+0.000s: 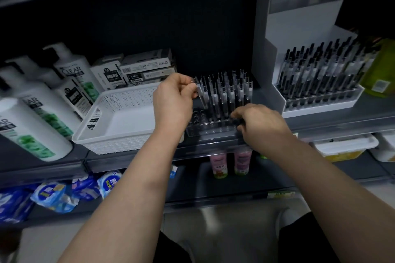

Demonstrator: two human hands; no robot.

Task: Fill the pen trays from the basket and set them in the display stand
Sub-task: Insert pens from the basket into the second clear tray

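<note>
A clear pen tray [210, 129] stands on the dark shelf, its back rows full of upright black pens [229, 94] and several front-left holes bare. My left hand [174, 100] pinches a pen [201, 90] by its upper end, tilted over the tray's left side. At the tray's front right edge my right hand [259, 124] grips the tray with curled fingers. The white perforated basket [119, 121] sits just left of the tray and looks bare inside. The white display stand [305, 53] at the right holds a filled tray of pens [320, 77].
White shampoo bottles [36, 100] crowd the shelf's left end, with pen boxes [136, 68] behind the basket. A yellow-green package [380, 70] stands right of the stand. The shelf below carries blue packets [53, 195], pink tubes [229, 163] and containers [344, 147].
</note>
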